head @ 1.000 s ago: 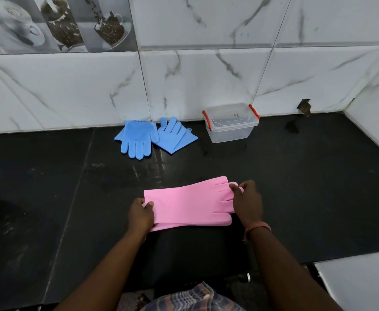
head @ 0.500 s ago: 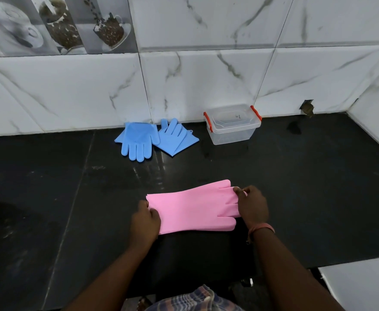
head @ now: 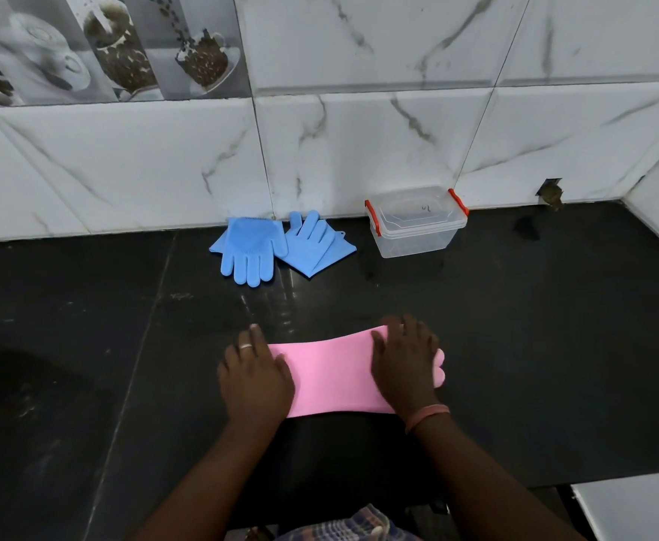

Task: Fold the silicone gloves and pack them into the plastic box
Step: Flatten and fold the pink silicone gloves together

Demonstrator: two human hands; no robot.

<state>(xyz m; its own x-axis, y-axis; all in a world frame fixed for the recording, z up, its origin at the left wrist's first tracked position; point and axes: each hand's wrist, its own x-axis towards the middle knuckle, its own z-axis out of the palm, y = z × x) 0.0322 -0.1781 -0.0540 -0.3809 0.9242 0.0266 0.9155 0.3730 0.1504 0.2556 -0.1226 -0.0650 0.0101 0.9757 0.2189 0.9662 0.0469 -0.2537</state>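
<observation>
One flat pink silicone glove was pressed onto the black stone table by the left hand and right hand, fingers flat; two blue silicone gloves and one clear plastic box were set by the marble-tiled wall.

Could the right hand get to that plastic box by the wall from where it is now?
Probably yes. The right hand lies flat on the pink glove, holding nothing, and only bare counter lies between it and the box, whose lid is on.
</observation>
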